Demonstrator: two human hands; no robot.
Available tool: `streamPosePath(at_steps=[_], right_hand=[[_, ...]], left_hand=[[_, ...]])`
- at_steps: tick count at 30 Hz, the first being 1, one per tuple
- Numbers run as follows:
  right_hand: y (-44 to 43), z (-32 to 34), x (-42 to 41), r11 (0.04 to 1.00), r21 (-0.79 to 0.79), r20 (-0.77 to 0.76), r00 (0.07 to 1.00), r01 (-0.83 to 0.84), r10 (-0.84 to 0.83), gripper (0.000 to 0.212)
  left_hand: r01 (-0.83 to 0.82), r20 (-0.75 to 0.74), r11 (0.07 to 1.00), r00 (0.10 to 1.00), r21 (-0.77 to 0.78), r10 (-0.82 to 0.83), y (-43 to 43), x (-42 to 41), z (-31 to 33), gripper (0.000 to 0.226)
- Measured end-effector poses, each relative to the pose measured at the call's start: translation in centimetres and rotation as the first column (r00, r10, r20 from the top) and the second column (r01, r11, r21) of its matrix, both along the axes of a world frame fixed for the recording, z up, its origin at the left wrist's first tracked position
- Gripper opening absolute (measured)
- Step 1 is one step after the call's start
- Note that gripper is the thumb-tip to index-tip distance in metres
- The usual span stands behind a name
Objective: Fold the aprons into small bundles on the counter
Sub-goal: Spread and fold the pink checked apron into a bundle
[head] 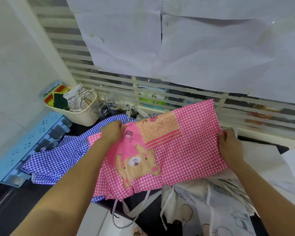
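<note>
Left grip (111,132): fingers curled over the far left edge of the pink gingham apron (186,150), pinching the cloth beside the bear patch (138,164). Right grip (228,145): fingers and thumb closed on the apron's right edge. Both grips have hold of this one apron and nothing else.

The pink gingham apron is stretched flat between my two grips, at the middle of the scene, above the dark worktop (10,201). Its printed side faces up. Its near edge bunches, and white ties (116,212) hang from it toward me. I cannot tell whether the cloth rests on what lies under it.

A blue gingham apron (58,157) lies crumpled on the worktop to the left, partly under the pink one. A white printed apron (211,210) lies near right, partly under the pink one's near edge.

At far left stands a cream basket (82,114) holding packets and sponges, with glass jars (112,103) just right of it. A light blue plastic rack (24,147) sits at the left edge, touching the blue apron.
</note>
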State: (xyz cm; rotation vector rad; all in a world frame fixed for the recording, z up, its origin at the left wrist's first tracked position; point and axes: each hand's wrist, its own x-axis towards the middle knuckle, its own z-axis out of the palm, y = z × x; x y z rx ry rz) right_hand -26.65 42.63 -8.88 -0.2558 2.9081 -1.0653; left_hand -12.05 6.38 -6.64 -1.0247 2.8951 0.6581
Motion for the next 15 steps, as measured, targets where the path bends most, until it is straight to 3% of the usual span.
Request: streamPosePath(at_steps=[2,4,5,7,9,10,13,15], right_hand=[[-0.5,0.0,1.0,0.995,0.100,-0.239,0.970,-0.026,0.049,0.027],[-1.5,-0.4,2.9,0.950,0.213,-0.437,0.847,-0.230,0.303,0.040],[-2.1,-0.9,4.1,0.874,0.311,-0.453,0.750,-0.374,0.482,0.053],[-3.3,-2.7,6.4,0.605,0.562,-0.309,0.535,-0.564,0.786,0.085],[-3.6,-4.7,7.5,0.370,0.700,-0.063,0.464,-0.610,0.883,0.107],[-3.7,-5.5,7.5,0.318,0.717,0.012,0.466,-0.621,0.885,0.114],[-3.8,-6.2,7.2,0.321,0.707,0.044,0.493,-0.630,0.869,0.122],[-4.1,-6.0,7.3,0.363,0.694,0.011,0.514,-0.621,0.858,0.118]], left_hand=[[-0.053,0.058,0.998,0.997,0.024,0.052,-0.1,-0.8,-0.7,0.034],[-0.102,0.061,0.994,0.993,0.026,0.100,0.1,-1.2,-1.5,0.032],[-0.120,0.037,0.993,0.992,0.017,0.119,0.3,-1.2,-1.7,0.030],[-0.170,-0.077,0.985,0.983,-0.007,0.169,1.0,-0.9,-1.9,0.021],[-0.229,-0.234,0.973,0.948,-0.031,0.216,1.6,0.1,-1.5,0.023],[-0.254,-0.320,0.967,0.918,-0.027,0.232,2.1,1.2,-1.1,0.024],[-0.227,-0.530,0.967,0.810,0.112,0.251,4.2,5.5,-0.4,0.018],[-0.213,-0.524,0.952,0.797,0.221,0.300,6.3,8.9,-0.6,0.020]])
